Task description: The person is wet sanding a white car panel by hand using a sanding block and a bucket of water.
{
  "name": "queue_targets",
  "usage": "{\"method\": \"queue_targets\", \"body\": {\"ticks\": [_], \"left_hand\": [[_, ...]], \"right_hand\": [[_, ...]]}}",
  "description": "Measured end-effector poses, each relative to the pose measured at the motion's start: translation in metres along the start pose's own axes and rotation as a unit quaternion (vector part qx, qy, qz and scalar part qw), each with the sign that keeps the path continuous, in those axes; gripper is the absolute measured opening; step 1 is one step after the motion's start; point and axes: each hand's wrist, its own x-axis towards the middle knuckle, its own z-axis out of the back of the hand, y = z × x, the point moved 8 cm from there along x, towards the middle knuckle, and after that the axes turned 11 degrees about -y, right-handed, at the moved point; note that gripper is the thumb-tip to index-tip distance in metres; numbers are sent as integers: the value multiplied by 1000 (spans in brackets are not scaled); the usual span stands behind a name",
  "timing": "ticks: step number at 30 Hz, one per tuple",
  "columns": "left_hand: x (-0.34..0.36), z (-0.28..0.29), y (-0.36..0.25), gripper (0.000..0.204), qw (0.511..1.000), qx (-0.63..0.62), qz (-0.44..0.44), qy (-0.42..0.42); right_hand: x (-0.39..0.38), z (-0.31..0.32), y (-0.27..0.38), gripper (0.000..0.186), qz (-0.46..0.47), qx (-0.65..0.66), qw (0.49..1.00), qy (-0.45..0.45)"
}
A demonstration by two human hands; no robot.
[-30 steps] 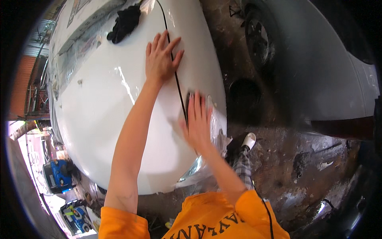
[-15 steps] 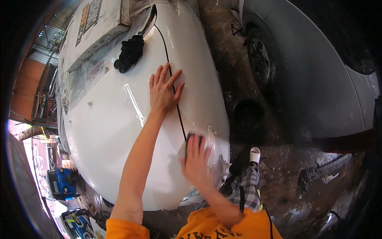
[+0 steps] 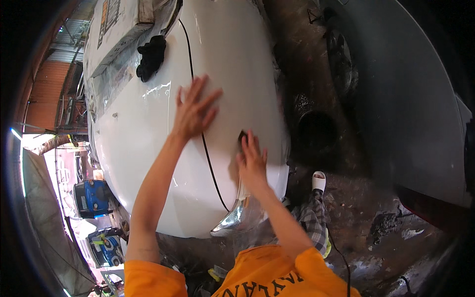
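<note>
The white front panels of a car (image 3: 141, 148) fill the middle, split by a thin dark seam (image 3: 210, 173). My left hand (image 3: 198, 106) is open over the seam, fingers spread and slightly blurred. Lower right, beside that seam, my right hand (image 3: 252, 161) presses a small dark pad (image 3: 242, 136) on the white surface, its fingers over it and mostly hiding it. Just below it is a shiny headlamp (image 3: 227, 218) with plastic film about it. A crumpled black cloth (image 3: 151, 57) lies on the car above my left hand.
A grey car (image 3: 405, 99) with a dark wheel (image 3: 341, 64) stands at right. A black round item (image 3: 316, 128) is on the stained floor between the cars. A large carton (image 3: 111, 34) rests over plastic sheeting; blue machines (image 3: 91, 198) stand at left. My sandalled foot (image 3: 318, 182) shows below.
My right hand, with the dark pad, moved down, then back up and slightly right of the seam. My left hand's spread fingers have shifted slightly along the seam. The view has shifted too.
</note>
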Motion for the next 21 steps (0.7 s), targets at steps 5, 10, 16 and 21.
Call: {"method": "queue_targets", "body": {"ticks": [5,10,16,21], "left_hand": [[18,-2,49,54,974,11,178,-142],[20,-3,45,54,971,13,168,-172],[16,-4,53,53,964,52,157,-210],[21,3,37,52,966,-15,203,-161]], "right_hand": [[47,53,-6,58,-22,43,998,-37],[-88,6,32,67,63,-212,973,60],[-134,-19,50,77,66,-240,964,96],[-129,-21,39,75,48,-214,975,36]]}}
